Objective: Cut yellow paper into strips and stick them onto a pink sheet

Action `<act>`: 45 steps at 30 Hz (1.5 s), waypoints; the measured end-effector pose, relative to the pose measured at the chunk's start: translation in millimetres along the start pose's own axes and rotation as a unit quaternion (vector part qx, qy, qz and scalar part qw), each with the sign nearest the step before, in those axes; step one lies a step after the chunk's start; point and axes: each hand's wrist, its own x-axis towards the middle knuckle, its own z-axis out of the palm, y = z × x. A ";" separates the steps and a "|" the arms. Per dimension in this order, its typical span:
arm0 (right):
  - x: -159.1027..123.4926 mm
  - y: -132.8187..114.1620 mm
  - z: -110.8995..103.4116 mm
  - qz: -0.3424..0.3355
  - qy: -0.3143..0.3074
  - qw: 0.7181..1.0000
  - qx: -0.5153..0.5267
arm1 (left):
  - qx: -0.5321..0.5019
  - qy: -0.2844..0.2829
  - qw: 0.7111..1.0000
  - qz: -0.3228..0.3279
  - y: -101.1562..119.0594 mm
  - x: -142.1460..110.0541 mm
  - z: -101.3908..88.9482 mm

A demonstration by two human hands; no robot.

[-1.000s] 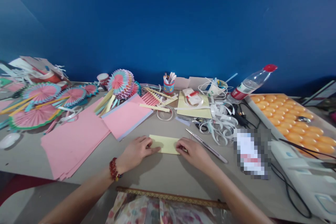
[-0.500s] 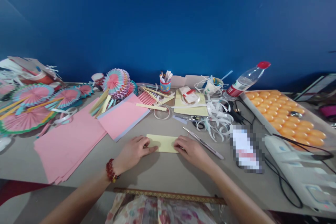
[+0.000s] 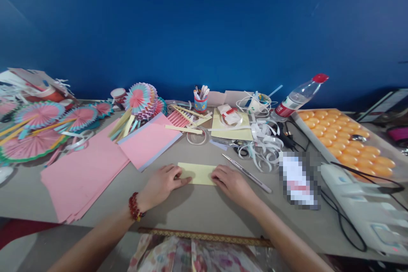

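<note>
A strip of pale yellow paper (image 3: 200,173) lies crosswise on the table in front of me. My left hand (image 3: 164,183) grips its left end, with the thumb stretched along the lower edge and the fingers curled. At the other end, my right hand (image 3: 230,182) has its bent fingers closed on the paper. Just right of that hand rests a slim silver craft knife (image 3: 247,173), tilted. Pink paper edged in lilac (image 3: 149,141) lies beyond my left hand. The parts of the strip under my fingers are hidden.
Stacked pink sheets (image 3: 83,178) and folded paper fans (image 3: 40,114) fill the left. Behind stand a pen cup (image 3: 200,104) and curled white strips (image 3: 263,148). To the right are a bottle (image 3: 296,100), an orange-bubbled tray (image 3: 346,140) and a white power strip (image 3: 357,208) with black cables.
</note>
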 end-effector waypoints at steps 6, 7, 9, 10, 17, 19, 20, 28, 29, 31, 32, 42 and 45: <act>-1.2 -0.7 3.8 -0.002 0.008 1.000 -0.029 | 0.002 0.008 1.000 -0.008 2.9 1.7 -3.6; -1.3 -1.2 3.6 -0.003 0.006 1.000 -0.028 | 0.000 0.008 1.000 -0.010 3.7 2.0 -4.2; -1.5 -2.1 2.0 -0.005 0.005 1.000 -0.027 | -0.015 0.010 1.000 -0.020 4.6 2.2 -4.5; -1.8 -2.3 0.6 -0.006 0.004 1.000 -0.028 | -0.024 0.009 0.999 -0.025 4.7 2.1 -4.2; -13.0 6.9 -6.1 -0.047 0.022 0.990 -0.129 | 0.005 0.001 1.000 -0.004 1.3 0.7 -1.6; -17.2 7.7 -4.5 -0.061 0.032 0.983 -0.171 | 0.017 -0.001 1.000 0.008 0.4 0.5 -1.7; -18.6 6.5 -3.1 -0.070 0.036 0.978 -0.191 | 0.022 -0.002 1.000 0.011 -0.1 0.3 -1.5; -11.1 -18.1 12.2 -0.169 0.001 0.956 -0.241 | 0.015 -0.021 1.000 0.009 -3.9 -3.1 6.5; -10.4 -19.4 13.8 -0.172 -0.003 0.954 -0.244 | 0.019 -0.026 0.999 0.009 -4.1 -3.0 6.7; -10.3 -20.8 16.8 -0.174 -0.006 0.952 -0.251 | 0.032 -0.038 0.999 0.014 -4.6 -2.8 5.7; -10.9 -21.3 18.1 -0.171 -0.005 0.952 -0.255 | 0.038 -0.041 0.998 0.016 -4.6 -2.7 4.7; -12.3 -28.6 28.3 -0.155 -0.002 0.948 -0.279 | 0.055 -0.017 0.998 0.026 37.0 3.6 11.0; -13.1 -26.5 30.6 -0.158 0.008 0.949 -0.273 | 0.044 -0.038 0.998 0.027 47.5 1.7 21.1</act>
